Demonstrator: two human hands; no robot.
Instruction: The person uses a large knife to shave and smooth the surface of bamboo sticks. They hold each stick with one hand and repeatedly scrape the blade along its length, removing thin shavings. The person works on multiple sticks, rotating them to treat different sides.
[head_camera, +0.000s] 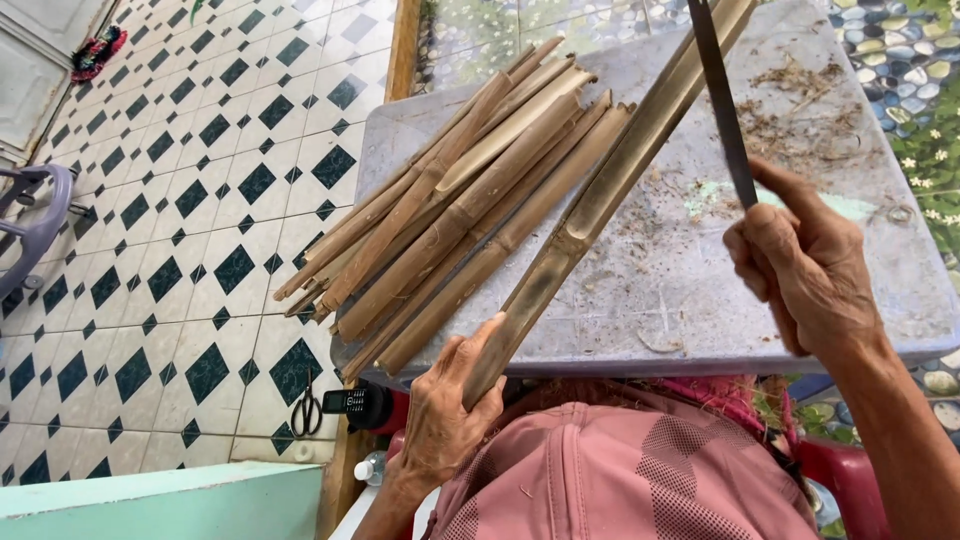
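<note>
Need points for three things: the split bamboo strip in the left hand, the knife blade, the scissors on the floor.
split bamboo strip (590, 205), head view, on the hollow inner face at mid-length.
knife blade (722, 100), head view, on the flat of the dark blade above the right hand.
scissors (306, 410), head view, on the dark handles lying on the tiled floor.

Home porch craft spot: patterned tile floor, grey table, split bamboo pile.

A grey table carries a pile of split bamboo strips and scattered shavings. Beside it lies a tiled floor with dark diamonds; black scissors rest on it. A purple chair stands at the left edge. Pebble paving runs behind the table.
</note>
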